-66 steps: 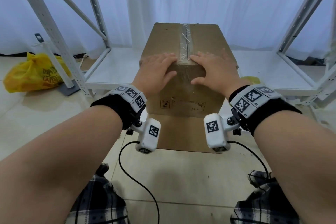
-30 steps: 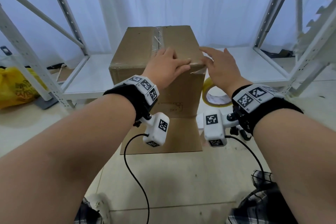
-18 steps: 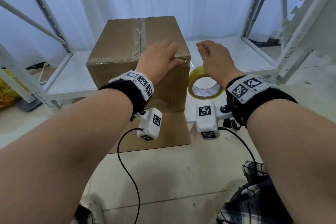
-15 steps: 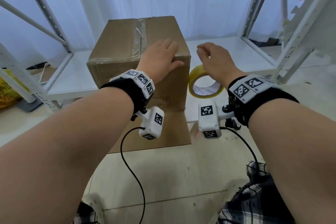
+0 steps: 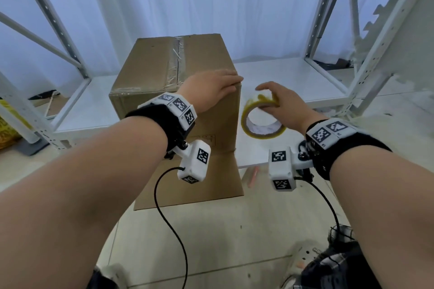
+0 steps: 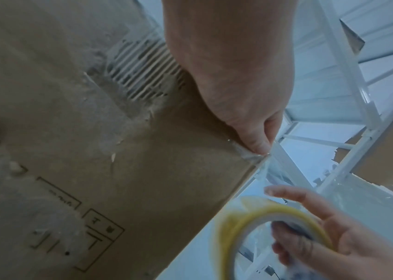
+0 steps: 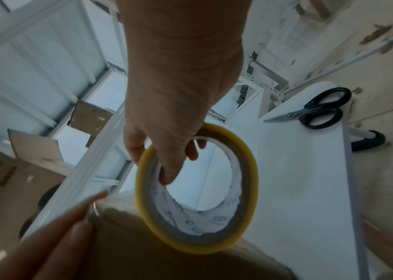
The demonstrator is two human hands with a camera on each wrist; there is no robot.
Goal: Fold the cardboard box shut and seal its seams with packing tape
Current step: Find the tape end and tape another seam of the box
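Note:
The brown cardboard box stands on the low white shelf, flaps folded shut, with clear tape along its top centre seam. My left hand lies flat on the top at the near right corner, and its thumb presses a clear tape end onto that corner. Just right of the box, my right hand grips the yellow tape roll, thumb on the outside and fingers through the core. From the right wrist, the tape roll hangs from those fingers above the shelf.
Black-handled scissors lie on the shelf to the right. White rack uprights stand on both sides. A cardboard flap lies on the floor under the box front, with an orange pen beside it. More boxes stand behind.
My right hand left the box top, moved right and took hold of the tape roll. My left hand slid along the near edge to the right corner. My view turned right.

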